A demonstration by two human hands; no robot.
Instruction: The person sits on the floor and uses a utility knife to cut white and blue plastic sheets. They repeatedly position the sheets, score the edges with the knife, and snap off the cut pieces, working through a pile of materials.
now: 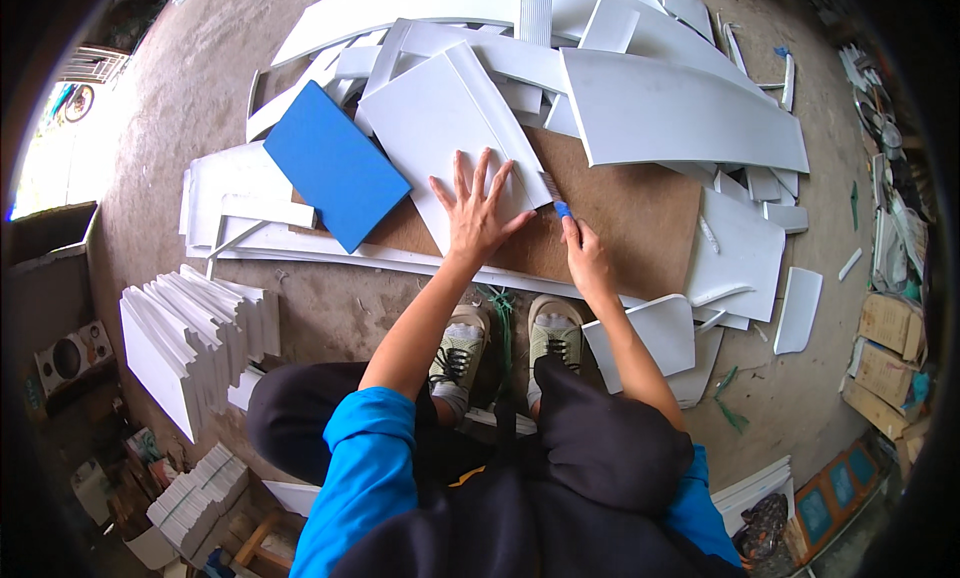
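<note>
My left hand [475, 213] lies flat with its fingers spread on a white panel [435, 118] that has a raised strip along its right side. In my right hand [588, 258] is a blue-handled utility knife [559, 204], its long blade touching or close beside the panel's lower right edge. Under the panel is a brown board [640, 223]. A blue rectangular board [337, 165] lies just left of the panel, tilted across the brown board and the white sheets.
White sheets and offcuts [690, 108] are heaped beyond and to the right. A stack of white panels [195, 343] stands on the floor at the left. My shoes [460, 348] are close to the board's near edge. Cardboard boxes [890, 328] line the right side.
</note>
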